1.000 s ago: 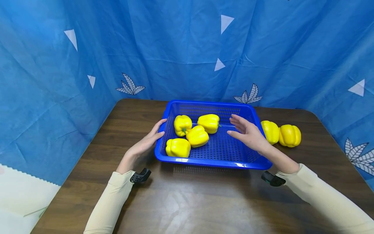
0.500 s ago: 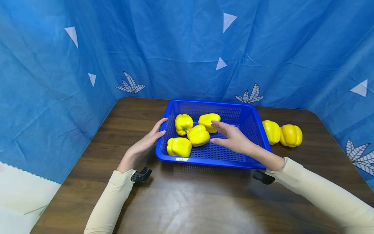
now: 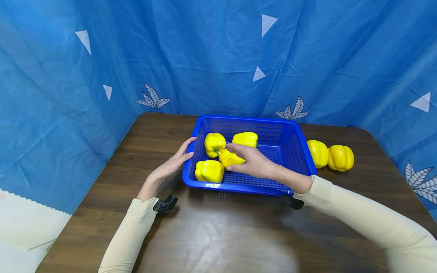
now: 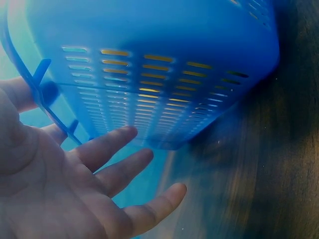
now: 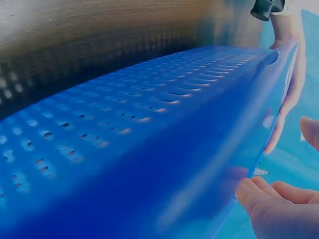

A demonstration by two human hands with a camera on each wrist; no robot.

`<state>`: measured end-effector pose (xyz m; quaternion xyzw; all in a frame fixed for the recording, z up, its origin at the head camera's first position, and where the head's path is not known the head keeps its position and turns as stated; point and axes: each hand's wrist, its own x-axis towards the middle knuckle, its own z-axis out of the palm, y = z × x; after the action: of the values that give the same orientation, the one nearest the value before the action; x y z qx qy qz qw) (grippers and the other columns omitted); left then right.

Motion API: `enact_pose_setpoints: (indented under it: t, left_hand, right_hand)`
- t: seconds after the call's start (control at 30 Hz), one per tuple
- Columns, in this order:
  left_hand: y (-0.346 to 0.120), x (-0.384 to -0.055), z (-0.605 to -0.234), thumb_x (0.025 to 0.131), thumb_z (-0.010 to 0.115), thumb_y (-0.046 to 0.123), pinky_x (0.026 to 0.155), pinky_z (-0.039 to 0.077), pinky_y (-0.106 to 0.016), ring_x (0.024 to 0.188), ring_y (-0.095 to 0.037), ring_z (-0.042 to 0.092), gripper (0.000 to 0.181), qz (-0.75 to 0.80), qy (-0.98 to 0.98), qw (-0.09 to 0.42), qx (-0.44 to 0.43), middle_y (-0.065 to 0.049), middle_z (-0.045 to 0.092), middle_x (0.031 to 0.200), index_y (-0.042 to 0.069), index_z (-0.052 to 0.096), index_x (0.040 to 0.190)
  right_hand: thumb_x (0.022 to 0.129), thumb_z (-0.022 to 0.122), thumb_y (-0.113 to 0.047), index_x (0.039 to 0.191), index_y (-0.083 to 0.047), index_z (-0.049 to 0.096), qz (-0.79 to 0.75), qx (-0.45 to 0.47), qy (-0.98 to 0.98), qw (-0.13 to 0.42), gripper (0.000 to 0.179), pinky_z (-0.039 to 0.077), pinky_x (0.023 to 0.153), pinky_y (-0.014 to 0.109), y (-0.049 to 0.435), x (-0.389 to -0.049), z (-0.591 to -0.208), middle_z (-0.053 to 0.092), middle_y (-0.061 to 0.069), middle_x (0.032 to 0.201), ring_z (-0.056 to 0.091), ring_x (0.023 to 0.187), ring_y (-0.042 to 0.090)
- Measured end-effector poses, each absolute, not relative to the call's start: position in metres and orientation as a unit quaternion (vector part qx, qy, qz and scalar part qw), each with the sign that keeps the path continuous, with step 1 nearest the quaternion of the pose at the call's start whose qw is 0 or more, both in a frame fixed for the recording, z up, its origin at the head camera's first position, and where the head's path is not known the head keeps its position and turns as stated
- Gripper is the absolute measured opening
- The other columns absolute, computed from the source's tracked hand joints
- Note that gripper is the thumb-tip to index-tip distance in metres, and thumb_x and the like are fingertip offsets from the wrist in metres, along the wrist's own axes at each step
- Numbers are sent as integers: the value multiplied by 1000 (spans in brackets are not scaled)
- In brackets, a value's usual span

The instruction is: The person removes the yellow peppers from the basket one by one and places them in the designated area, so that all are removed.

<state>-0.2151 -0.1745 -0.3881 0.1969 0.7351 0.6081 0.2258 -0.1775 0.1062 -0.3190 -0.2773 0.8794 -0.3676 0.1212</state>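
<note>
Head view: The left hand (image 3: 170, 163) is positioned at the left end of the blue basket (image 3: 246, 188). Its thumb and index finger touch the rim, extended rather than clenched. The right hand (image 3: 257, 163) is located over the basket interior, released, with thumb and fingers spread apart. The middle yellow pepper (image 3: 228, 159) lies below the gap between them; whether the hand touches it cannot be determined. The rear yellow pepper (image 3: 247, 137) lies just beyond the right hand's fingers. The upper-left yellow pepper (image 3: 215, 143) lies to the left of the same fingertips, and the near-left yellow pepper (image 3: 209, 171) to the left of the right thumb. All four are inside the basket. To the right of the right hand, outside the basket, the inner loose pepper (image 3: 317, 153) and the outer loose pepper (image 3: 341, 157) sit side by side on the surface (image 3: 205, 235). A blue curtain (image 3: 222, 45) hangs beyond both hands.

Left wrist view: The thumb and index finger are partly hidden by the rim. The other three fingers extend beside the slotted outer wall. Yellow is visible through slots above these fingers.

Right wrist view: The slotted basket wall occupies the area left of the right hand. The thumb is held apart from the fingers. The left forearm, fitted with a black wrist device (image 5: 264, 9), appears above the right hand
</note>
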Motion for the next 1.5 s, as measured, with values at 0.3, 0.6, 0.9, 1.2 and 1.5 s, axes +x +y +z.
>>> enact_pose_setpoints:
  t: [0.3, 0.6, 0.9, 1.2, 1.5]
  left_hand:
    - [-176, -214, -387, 100, 32, 31, 112, 22, -62, 142, -41, 17, 58, 602, 740, 225, 197, -8, -3, 159, 29, 2, 150]
    - [-175, -214, -386, 101, 31, 30, 112, 23, -61, 141, -41, 21, 57, 602, 738, 225, 204, -9, -1, 158, 28, 2, 150]
    - [-176, -216, -387, 101, 31, 30, 112, 26, -60, 140, -40, 23, 56, 605, 735, 231, 203, -9, 0, 158, 30, 2, 149]
    - [-175, -215, -388, 101, 30, 29, 113, 24, -59, 141, -40, 20, 57, 605, 732, 233, 208, -9, -3, 158, 29, 1, 150]
    - [-176, -217, -389, 101, 31, 29, 113, 24, -60, 142, -39, 20, 57, 599, 740, 229, 201, -8, -2, 158, 31, 2, 149]
  right_hand:
    - [85, 68, -23, 138, 2, 40, -266, -308, 904, 133, 65, 42, 106, 43, 80, -183, -315, 49, 18, 140, 50, 127, 31]
    - [86, 67, -26, 138, 1, 42, -168, -354, 903, 176, 63, 41, 108, 38, 57, -193, -308, 49, 14, 141, 50, 128, 25]
    - [88, 64, -26, 138, -2, 44, -119, -387, 886, 225, 59, 41, 108, 36, 45, -204, -307, 51, 11, 139, 51, 124, 22]
    - [87, 65, -28, 137, -4, 45, -86, -399, 881, 241, 59, 44, 102, 32, 31, -209, -316, 54, 10, 136, 53, 115, 21]
    - [88, 63, -35, 136, -7, 46, -48, -389, 893, 222, 59, 48, 87, 25, 21, -208, -322, 59, 8, 128, 54, 99, 17]
